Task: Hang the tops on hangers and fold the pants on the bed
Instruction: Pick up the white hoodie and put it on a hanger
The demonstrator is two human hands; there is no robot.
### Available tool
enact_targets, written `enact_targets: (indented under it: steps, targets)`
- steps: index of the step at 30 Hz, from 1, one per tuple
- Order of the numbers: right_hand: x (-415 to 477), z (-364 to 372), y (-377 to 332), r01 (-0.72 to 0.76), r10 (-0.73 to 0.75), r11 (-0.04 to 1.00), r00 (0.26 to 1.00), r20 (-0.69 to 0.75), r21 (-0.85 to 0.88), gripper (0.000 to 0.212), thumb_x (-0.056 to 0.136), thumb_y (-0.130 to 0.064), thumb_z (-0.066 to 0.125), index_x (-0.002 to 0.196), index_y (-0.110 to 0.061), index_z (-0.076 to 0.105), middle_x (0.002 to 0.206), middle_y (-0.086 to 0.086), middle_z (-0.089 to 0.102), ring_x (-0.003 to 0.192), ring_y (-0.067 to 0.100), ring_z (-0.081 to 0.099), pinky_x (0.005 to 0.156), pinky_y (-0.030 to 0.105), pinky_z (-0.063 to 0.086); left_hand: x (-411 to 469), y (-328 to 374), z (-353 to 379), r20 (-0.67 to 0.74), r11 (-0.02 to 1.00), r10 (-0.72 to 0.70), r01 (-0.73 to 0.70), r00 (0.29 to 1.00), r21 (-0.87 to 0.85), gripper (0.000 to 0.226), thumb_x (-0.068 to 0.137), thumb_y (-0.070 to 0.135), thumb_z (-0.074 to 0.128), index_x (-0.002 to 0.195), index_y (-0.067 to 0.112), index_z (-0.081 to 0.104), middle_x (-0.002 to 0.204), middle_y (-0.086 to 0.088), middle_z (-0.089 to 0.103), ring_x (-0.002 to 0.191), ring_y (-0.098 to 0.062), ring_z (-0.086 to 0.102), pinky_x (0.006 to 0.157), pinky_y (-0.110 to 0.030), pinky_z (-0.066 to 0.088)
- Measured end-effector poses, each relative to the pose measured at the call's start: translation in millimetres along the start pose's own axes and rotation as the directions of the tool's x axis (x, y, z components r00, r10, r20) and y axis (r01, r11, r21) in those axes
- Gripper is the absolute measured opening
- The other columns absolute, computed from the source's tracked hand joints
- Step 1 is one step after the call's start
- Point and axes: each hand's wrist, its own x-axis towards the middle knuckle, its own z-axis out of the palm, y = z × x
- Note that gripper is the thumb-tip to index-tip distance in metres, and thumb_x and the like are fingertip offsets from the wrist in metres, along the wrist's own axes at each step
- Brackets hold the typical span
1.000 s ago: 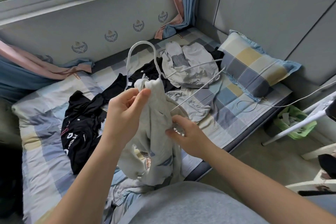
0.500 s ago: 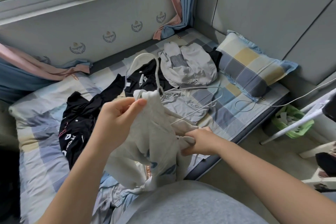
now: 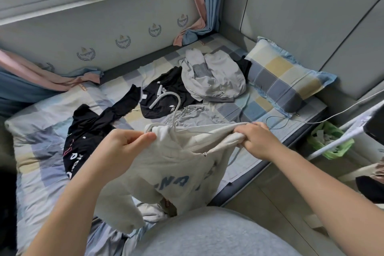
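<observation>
Bed (image 3: 41, 122) with one pillow (image 3: 284, 77); left hand (image 3: 122, 149) and right hand (image 3: 257, 139) clenched on one cream hoodie (image 3: 176, 168), one white hanger (image 3: 172, 100) inside.

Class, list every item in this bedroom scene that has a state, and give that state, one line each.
Cream hooded sweatshirt with blue letters, held up, stretched sideways.
White plastic hanger, partly inside the sweatshirt, hook sticking out.
Left grip, pinching the sweatshirt's neck.
Right grip, clenched on bunched sweatshirt fabric.
Black printed T-shirt, crumpled on the bed.
Grey and white jacket, lying unfolded on the bed.
Checked pillow, lying by the headboard.
</observation>
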Motion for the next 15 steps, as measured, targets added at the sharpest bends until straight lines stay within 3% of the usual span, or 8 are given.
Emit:
enact_targets:
  steps: [3, 8, 11, 13, 15]
  targets:
    - [-5.0, -35.3, -32.1, 0.105, -0.094, 0.988, 0.99, -0.105, 0.111, 0.03, 0.085, -0.002, 0.056, 0.104, -0.021, 0.07, 0.107, -0.003, 0.071, 0.108, 0.026, 0.06, 0.101, 0.045, 0.039, 2.7, 2.6, 11.9, 0.031, 0.998, -0.042, 0.041, 0.999, 0.046, 0.056, 0.09, 0.056, 0.058, 0.082, 0.002, 0.07, 0.046, 0.009, 0.026, 0.04, -0.009, 0.022, 0.041, -0.023, 0.018]
    - [-18.0, -67.0, -106.8, 0.378, -0.352, 0.899, 0.924, -0.148, 0.221, 0.032, 0.08, -0.02, 0.046, 0.103, -0.017, 0.067, 0.108, -0.003, 0.069, 0.107, 0.019, 0.061, 0.095, 0.044, 0.044, 8.0, 24.2, 46.6, 0.031, 0.995, 0.04, -0.043, 0.999, 0.087, 0.054, 0.095, 0.053, 0.056, 0.063, 0.01, 0.051, 0.045, 0.009, 0.031, 0.042, -0.011, 0.026, 0.049, -0.031, 0.022]
    - [-17.9, -66.1, -125.9, 0.364, -0.337, 0.909, 0.929, -0.154, 0.205, 0.015, 0.09, -0.021, 0.05, 0.102, -0.021, 0.059, 0.103, -0.004, 0.062, 0.102, 0.021, 0.055, 0.094, 0.047, 0.042, 13.6, 26.8, 45.4, -0.08, 0.992, 0.081, -0.088, 0.994, -0.09, 0.056, 0.088, 0.063, 0.056, 0.067, 0.012, 0.062, 0.046, 0.011, 0.033, 0.042, -0.01, 0.026, 0.047, -0.027, 0.021]
    - [-15.9, -66.3, -125.9, 0.331, -0.313, 0.936, 0.939, -0.146, 0.122, 0.008, 0.092, -0.021, 0.052, 0.099, -0.025, 0.052, 0.092, -0.008, 0.059, 0.089, 0.018, 0.052, 0.09, 0.044, 0.038, 15.1, 23.8, 38.8, -0.129, 0.975, 0.071, -0.096, 0.989, -0.2, 0.053, 0.082, 0.07, 0.054, 0.075, 0.021, 0.073, 0.051, -0.001, 0.042, 0.048, -0.013, 0.032, 0.048, -0.031, 0.025]
    - [-15.3, -66.8, -123.7, 0.314, -0.297, 0.934, 0.947, -0.12, 0.171, 0.011, 0.09, -0.021, 0.055, 0.096, -0.026, 0.047, 0.08, -0.014, 0.056, 0.076, 0.007, 0.051, 0.078, 0.034, 0.036, 15.0, 22.9, 37.9, -0.125, 0.975, 0.073, -0.097, 0.99, -0.202, 0.044, 0.081, 0.071, 0.053, 0.082, 0.035, 0.077, 0.057, -0.016, 0.05, 0.052, -0.017, 0.037, 0.05, -0.039, 0.033]
